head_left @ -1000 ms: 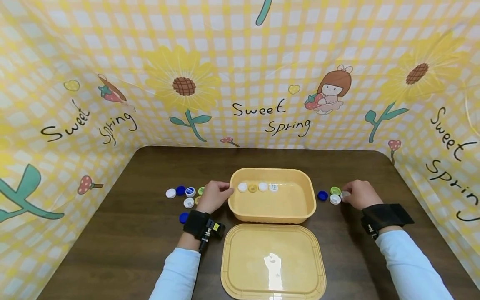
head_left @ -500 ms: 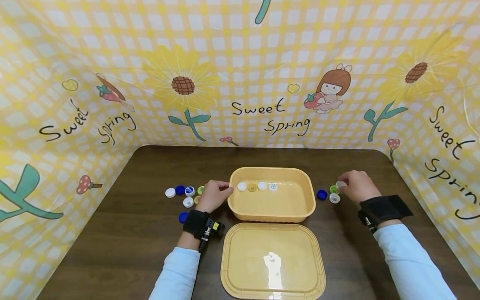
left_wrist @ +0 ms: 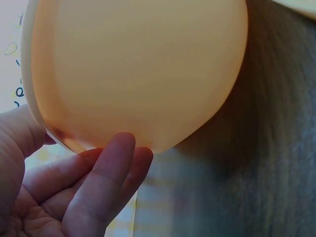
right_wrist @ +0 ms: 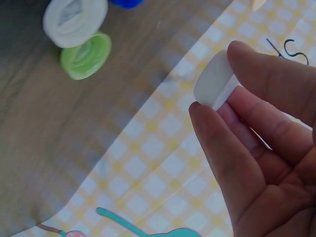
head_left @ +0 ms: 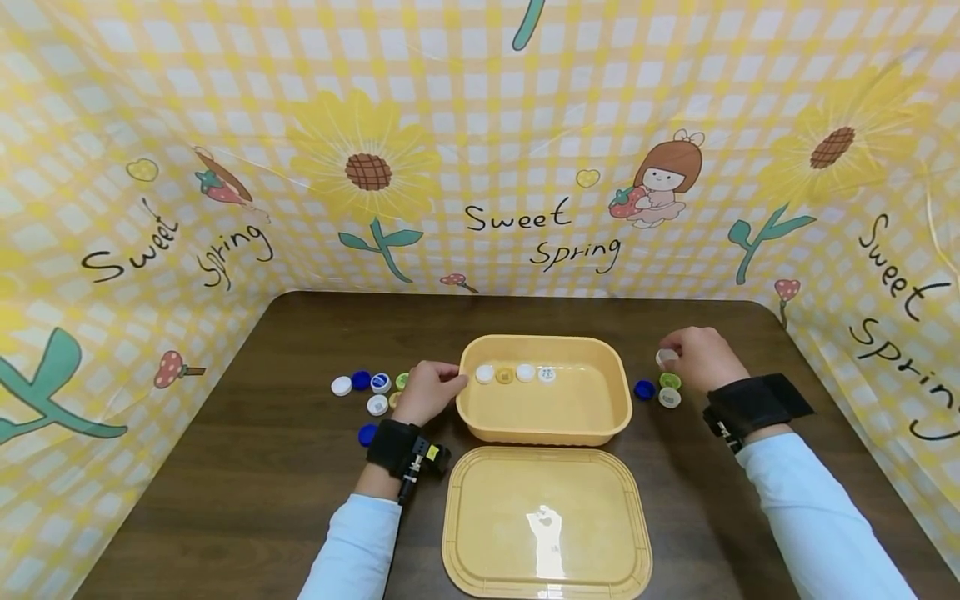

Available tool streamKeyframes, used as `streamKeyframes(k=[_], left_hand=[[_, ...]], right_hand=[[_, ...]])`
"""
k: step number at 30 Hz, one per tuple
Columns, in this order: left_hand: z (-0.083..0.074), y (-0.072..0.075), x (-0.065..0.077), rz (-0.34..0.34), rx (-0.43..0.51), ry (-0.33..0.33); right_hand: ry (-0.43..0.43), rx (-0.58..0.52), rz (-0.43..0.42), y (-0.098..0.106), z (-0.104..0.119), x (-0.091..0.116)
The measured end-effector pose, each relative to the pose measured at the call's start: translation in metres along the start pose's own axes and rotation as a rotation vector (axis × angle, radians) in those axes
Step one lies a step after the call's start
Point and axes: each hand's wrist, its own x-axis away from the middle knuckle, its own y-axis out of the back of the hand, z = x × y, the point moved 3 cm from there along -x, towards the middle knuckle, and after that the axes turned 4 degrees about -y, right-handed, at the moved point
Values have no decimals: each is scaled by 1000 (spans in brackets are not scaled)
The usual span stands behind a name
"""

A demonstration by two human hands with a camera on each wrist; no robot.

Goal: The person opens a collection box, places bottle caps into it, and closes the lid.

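My left hand (head_left: 424, 394) holds the left rim of a yellow plastic tub (head_left: 543, 435); in the left wrist view the thumb is at the rim and fingertips (left_wrist: 116, 148) lie against the outer wall. Inside the tub, a short row of bottle caps, white ones and a yellow cap (head_left: 505, 376), lies near the back wall. Right of the tub, my right hand (head_left: 705, 360) pinches a white bottle cap (right_wrist: 212, 81) between thumb and finger, raised above the table. Near it on the table lie a green cap (head_left: 670, 381), a white cap (head_left: 670, 398) and a blue cap (head_left: 644, 390).
A flat yellow lid (head_left: 495, 517) lies in front of the tub. Several more caps are left of it, including a white cap (head_left: 341, 386) and a blue cap (head_left: 367, 434), some partly behind the left hand. A checkered cloth (head_left: 480, 125) encloses the brown table (head_left: 225, 500).
My right hand has lifted the white cap off the table and carried it back and to the left, past the green cap. The left hand stays at the tub's rim.
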Motion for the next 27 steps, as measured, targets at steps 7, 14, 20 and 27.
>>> streamKeyframes(k=[7, 14, 20, 27], left_hand=[[0, 0, 1, 1, 11, -9], [-1, 0, 1, -5, 16, -20], [-3, 1, 3, 6, 19, -12], [-3, 1, 3, 8, 18, 4]], right_hand=[[15, -11, 10, 1, 20, -8], [66, 9, 7, -2, 42, -21], [100, 16, 12, -7, 60, -28], [94, 6, 47, -12, 79, -32]])
